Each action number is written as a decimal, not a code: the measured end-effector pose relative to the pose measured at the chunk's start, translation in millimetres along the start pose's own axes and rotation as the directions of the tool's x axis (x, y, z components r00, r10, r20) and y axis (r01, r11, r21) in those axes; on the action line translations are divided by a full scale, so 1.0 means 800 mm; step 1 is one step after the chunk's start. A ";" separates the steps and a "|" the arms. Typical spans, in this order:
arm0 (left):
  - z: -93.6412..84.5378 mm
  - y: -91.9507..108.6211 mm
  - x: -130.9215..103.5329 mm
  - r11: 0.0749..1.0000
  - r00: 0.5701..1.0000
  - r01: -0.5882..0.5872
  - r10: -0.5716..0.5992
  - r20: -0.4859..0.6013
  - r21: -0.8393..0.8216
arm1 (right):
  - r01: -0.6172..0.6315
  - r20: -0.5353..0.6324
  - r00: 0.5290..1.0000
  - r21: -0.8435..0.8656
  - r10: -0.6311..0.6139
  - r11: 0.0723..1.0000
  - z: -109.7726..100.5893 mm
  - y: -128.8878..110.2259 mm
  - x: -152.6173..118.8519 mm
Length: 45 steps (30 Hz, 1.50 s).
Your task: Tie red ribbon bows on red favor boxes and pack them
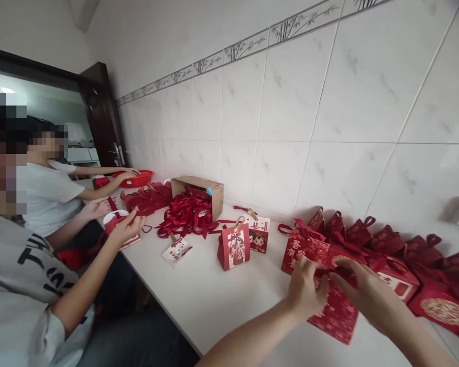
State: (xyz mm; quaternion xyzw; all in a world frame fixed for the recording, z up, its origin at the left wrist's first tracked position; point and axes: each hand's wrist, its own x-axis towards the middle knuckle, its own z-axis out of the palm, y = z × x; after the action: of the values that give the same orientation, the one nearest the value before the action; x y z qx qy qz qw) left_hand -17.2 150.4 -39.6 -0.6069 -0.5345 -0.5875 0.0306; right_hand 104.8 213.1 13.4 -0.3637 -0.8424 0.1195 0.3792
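Observation:
My left hand (308, 288) and my right hand (363, 288) meet at the top of a dark red patterned gift box (338, 313) on the table. Both are closed, with fingertips pinching a strip of dark red ribbon (333, 275); its ends are hidden by my fingers. Just behind my left hand stands another red gift box (302, 250) with gold characters. To the left, a small red box (234, 247) with a printed figure and a loop on top stands upright, beside a white-and-red box (259, 234).
Finished-looking red boxes (386, 237) crowd the wall on the right. A cardboard box (218, 199) spills red ribbons (187, 211) onto the white table (210, 300). A printed tag (176, 251) lies nearby. Two people sit left; a co-worker's hand (128, 227) is near a red-and-white box. A red basin (137, 179) stands farther back.

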 end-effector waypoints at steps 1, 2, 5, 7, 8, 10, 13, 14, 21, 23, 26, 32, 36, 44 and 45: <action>0.009 0.003 -0.004 1.000 1.000 0.009 -0.009 -0.023 -0.004 | -0.004 0.057 0.998 0.000 0.004 1.000 -0.002 0.000 0.006; 0.017 0.006 -0.007 1.000 0.999 0.012 -0.013 -0.053 -0.019 | -0.007 0.106 0.994 -0.009 0.008 1.000 -0.005 0.001 0.009; 0.026 0.012 -0.013 0.997 0.999 0.012 -0.015 -0.046 -0.074 | -0.018 0.169 0.985 -0.026 0.022 1.000 -0.012 0.002 0.012; 0.018 0.013 -0.014 0.996 1.000 -0.015 0.013 -0.026 -0.092 | -0.019 0.132 0.991 0.039 0.013 0.999 -0.016 0.003 0.010; 0.011 0.013 -0.014 0.995 0.999 -0.039 0.036 -0.036 -0.089 | -0.014 0.109 0.994 0.089 0.004 0.996 -0.018 0.002 0.006; -0.006 0.012 -0.015 0.987 0.991 -0.132 0.128 -0.051 -0.087 | -0.010 0.085 0.996 0.184 -0.006 0.983 -0.022 -0.001 -0.003; -0.031 0.009 -0.012 0.981 0.986 -0.160 0.153 -0.066 -0.114 | -0.013 0.095 0.995 0.299 -0.016 0.954 -0.022 -0.014 -0.018; -0.037 0.008 -0.008 0.980 0.989 -0.145 0.138 -0.057 -0.137 | -0.004 0.095 0.995 0.354 -0.031 0.935 -0.019 -0.020 -0.020; -0.060 0.015 0.081 0.983 0.949 0.006 0.052 0.311 -0.183 | -0.174 -0.091 0.953 0.619 0.290 0.766 0.000 -0.044 0.020; -0.070 0.032 0.103 0.983 0.942 0.048 0.014 0.334 -0.175 | -0.136 -0.153 0.938 0.661 0.310 0.738 -0.011 -0.054 0.028; -0.092 0.062 0.115 0.982 0.924 0.041 0.033 0.382 -0.185 | -0.055 -0.232 0.937 0.641 0.262 0.766 -0.036 -0.076 0.023; -0.121 0.115 0.107 0.972 0.868 0.133 -0.020 0.496 -0.194 | 0.052 -0.415 0.884 0.543 0.214 0.838 -0.069 -0.113 -0.005; -0.115 0.136 0.102 0.945 0.898 0.147 -0.004 0.439 -0.293 | 0.096 -0.492 0.846 0.515 0.203 0.852 -0.086 -0.119 -0.016; -0.115 0.148 0.090 0.937 0.930 -0.012 0.139 0.340 -0.350 | 0.201 -0.444 0.888 0.607 0.118 0.769 -0.104 -0.124 -0.033; -0.117 0.149 0.089 0.935 0.929 -0.065 0.184 0.320 -0.349 | 0.198 -0.441 0.890 0.605 0.117 0.771 -0.106 -0.124 -0.034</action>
State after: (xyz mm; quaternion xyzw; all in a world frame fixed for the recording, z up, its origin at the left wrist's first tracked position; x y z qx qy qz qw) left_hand -18.2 80.9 112.8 -0.7305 -0.3844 -0.5495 -0.1290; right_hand 126.5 117.3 103.5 -0.2128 -0.6471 0.3000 0.6678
